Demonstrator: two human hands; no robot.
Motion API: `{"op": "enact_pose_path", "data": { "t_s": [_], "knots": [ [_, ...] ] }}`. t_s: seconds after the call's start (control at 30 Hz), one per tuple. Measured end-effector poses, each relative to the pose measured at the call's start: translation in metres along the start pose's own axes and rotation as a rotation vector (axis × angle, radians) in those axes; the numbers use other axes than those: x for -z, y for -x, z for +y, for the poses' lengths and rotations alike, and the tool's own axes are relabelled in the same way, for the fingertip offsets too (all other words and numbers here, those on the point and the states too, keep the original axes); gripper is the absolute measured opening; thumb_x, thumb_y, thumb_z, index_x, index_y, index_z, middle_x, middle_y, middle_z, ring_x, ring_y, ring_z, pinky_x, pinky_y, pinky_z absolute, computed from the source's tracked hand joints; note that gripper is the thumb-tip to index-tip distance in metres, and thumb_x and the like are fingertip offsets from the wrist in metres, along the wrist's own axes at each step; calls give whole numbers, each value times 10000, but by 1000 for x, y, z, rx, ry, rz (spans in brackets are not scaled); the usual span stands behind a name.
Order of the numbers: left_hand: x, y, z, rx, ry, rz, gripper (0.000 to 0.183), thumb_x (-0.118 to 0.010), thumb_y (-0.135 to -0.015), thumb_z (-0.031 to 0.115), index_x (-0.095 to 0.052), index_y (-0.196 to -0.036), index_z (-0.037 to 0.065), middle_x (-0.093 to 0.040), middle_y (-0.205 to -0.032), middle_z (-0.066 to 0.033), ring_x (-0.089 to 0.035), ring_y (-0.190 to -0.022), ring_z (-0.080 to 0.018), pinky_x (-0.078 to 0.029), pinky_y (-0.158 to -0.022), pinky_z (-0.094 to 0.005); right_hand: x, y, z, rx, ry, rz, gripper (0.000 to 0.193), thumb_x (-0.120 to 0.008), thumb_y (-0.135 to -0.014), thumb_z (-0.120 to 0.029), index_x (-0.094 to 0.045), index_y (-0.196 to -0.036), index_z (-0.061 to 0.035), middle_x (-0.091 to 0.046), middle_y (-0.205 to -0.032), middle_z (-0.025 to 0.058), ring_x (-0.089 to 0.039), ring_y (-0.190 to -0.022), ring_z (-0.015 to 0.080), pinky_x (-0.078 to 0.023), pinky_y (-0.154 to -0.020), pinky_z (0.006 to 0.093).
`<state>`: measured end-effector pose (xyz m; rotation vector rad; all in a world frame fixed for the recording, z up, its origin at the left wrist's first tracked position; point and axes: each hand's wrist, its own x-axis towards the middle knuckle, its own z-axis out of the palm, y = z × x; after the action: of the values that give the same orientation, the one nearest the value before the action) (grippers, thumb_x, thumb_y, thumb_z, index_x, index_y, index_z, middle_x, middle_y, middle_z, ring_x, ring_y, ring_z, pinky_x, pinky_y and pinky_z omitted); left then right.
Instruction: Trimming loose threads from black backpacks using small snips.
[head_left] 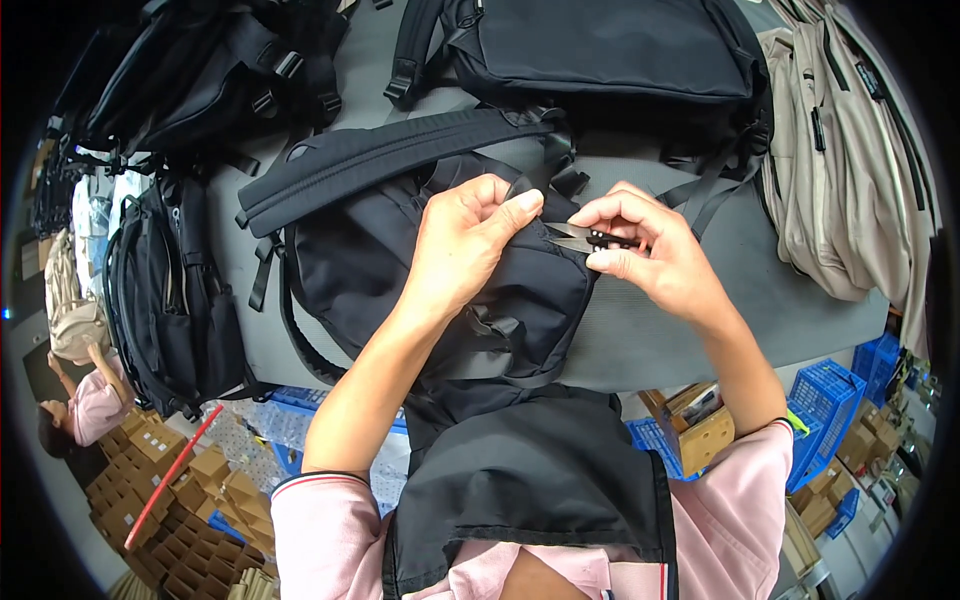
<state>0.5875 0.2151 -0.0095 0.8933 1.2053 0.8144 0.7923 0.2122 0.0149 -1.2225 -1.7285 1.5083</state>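
pink sleeves nearest; left hand (462, 250) fingers pinch soft black fabric backpack (420, 270) edge; right hand (650, 255) fingers squeeze small black thread snips (585, 238); limp, light, grip seam.

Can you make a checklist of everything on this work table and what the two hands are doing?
Surface: grey table, mostly covered by bags.
Job's things: black backpack lying flat; small snips at its edge.
Clutter: more black backpacks behind and left; beige bags at right.
Grippers: left hand pinches the backpack fabric; right hand holds the snips.
Cables: nothing seen.
Surroundings: blue crates, cardboard boxes, another person lower left.
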Motion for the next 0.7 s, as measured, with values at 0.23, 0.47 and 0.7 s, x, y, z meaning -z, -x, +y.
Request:
{"op": "enact_pose_path", "data": {
  "t_s": [0.23, 0.47, 0.7],
  "knots": [
    [-2, -2, 2, -16, 59, -19, 159, -648, -861, 160, -612, -805, 15, -594, -727, 27, -488, -651, -5, -391, -610, -153, -22, 12, 30, -297, -859, 46, 316, -659, -767, -56, -580, -1068, 0, -544, -903, 4, -438, -634, 14, -359, -556, 140],
    [-4, -3, -2, -7, -25, 5, 168, -649, -861, 166, -609, -800, 14, -586, -717, 32, -478, -644, -1, -382, -598, -150, 0, 4, 1, -245, -278, -57, 263, -652, -780, -90, -562, -1012, -5, -546, -875, 7, -464, -683, 47, -379, -556, 178],
    [-4, -2, -1, 8, 0, 5, 172, -646, -864, 170, -603, -784, 24, -590, -721, 28, -470, -638, -4, -374, -600, -149, -5, -11, 0, -158, -88, -101, 188, -631, -791, -61, -478, -899, -43, -508, -713, -19, -428, -561, 65, -360, -513, 177]
  ]
}}
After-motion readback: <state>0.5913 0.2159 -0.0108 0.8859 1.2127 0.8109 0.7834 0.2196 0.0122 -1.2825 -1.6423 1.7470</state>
